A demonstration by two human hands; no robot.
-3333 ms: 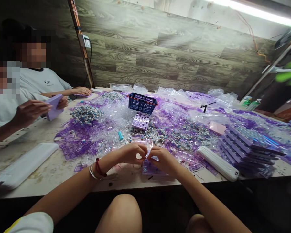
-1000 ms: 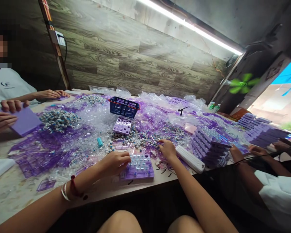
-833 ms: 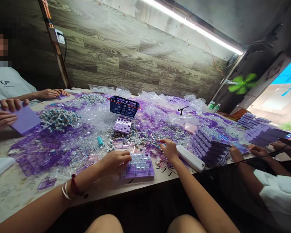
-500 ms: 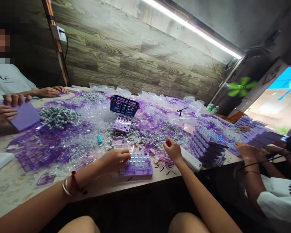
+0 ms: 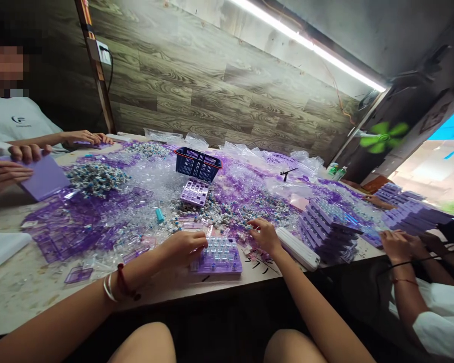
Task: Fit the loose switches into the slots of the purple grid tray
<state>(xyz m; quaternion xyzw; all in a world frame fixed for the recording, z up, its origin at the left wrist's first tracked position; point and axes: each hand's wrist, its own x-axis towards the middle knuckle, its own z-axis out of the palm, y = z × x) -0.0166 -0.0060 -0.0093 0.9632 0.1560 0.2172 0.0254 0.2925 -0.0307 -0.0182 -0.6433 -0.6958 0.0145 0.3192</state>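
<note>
In front of me a purple plastic block lies flat near the table edge, with rows of clear pieces set in its top. My left hand bends over its left side, fingertips pressed together at the clear pieces. What those fingers pinch, if anything, is hidden. To the right, my right hand hovers at the near edge of a heap of small white and blue parts, fingers apart. No piece can be made out between them. A lighter purple panel with square holes leans by the heap.
A dark blue basket stands behind the heap. Right of my right hand lie a long white case and stacked purple blocks. Co-workers sit on both sides; one on the left holds a purple panel. Clear and purple plastic pieces cover the table.
My right hand has shifted slightly left, and its fingers have opened out from a pinch. My left hand stays at the purple block. The whole view has swung a little.
</note>
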